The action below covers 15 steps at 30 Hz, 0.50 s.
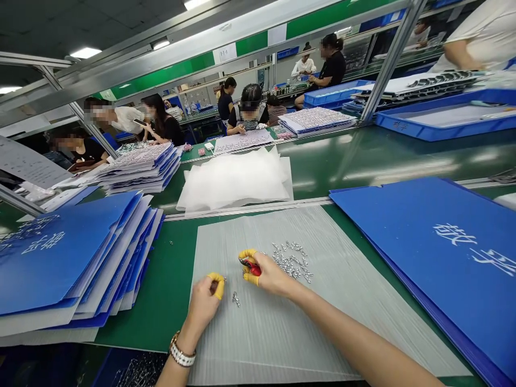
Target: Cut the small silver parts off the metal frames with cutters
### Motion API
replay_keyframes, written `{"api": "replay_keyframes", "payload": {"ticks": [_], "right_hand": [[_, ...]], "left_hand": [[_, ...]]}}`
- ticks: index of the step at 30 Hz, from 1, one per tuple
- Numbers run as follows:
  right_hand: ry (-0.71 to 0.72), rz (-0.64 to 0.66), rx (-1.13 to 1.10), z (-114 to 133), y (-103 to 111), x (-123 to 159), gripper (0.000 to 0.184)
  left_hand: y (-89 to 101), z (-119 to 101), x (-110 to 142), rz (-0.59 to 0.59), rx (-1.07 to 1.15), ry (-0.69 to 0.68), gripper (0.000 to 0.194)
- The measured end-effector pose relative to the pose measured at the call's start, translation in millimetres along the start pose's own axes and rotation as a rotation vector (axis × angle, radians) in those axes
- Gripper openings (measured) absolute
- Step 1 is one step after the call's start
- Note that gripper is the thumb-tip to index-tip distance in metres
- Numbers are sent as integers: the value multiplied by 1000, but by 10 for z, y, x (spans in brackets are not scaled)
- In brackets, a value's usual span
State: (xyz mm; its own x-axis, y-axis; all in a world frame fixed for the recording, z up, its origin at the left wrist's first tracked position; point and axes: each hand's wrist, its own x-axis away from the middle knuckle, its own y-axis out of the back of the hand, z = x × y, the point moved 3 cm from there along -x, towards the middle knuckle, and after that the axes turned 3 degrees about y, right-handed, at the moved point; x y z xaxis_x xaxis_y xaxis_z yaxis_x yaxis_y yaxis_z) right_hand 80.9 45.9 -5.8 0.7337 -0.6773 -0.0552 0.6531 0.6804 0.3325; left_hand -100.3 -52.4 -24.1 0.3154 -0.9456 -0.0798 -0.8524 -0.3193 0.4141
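My left hand [205, 301], with yellow finger cots, is pinched closed on something too small to make out, just above the grey ribbed mat [355, 301]. A tiny metal piece [236, 299] lies right beside it. My right hand [268, 273], also in yellow cots, is closed on a small red tool [250, 265]. A scatter of several small silver metal parts [292, 260] lies on the mat just right of that hand.
A stack of blue and white boards [68, 263] lies at left, a large blue board [439, 258] at right. White foam sheets [236, 180] lie beyond the mat. Other people sit at benches across the green belt [382, 156], with blue trays [443, 121].
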Motion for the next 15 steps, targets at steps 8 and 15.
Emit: {"api": "replay_keyframes", "payload": {"ticks": [8, 15], "right_hand": [[-87, 11, -197, -18, -63, 11, 40], [-77, -50, -320, -126, -11, 56, 43]], "left_hand": [[-332, -225, 21, -36, 434, 204, 26], [-558, -264, -4, -26, 554, 266, 27]]}}
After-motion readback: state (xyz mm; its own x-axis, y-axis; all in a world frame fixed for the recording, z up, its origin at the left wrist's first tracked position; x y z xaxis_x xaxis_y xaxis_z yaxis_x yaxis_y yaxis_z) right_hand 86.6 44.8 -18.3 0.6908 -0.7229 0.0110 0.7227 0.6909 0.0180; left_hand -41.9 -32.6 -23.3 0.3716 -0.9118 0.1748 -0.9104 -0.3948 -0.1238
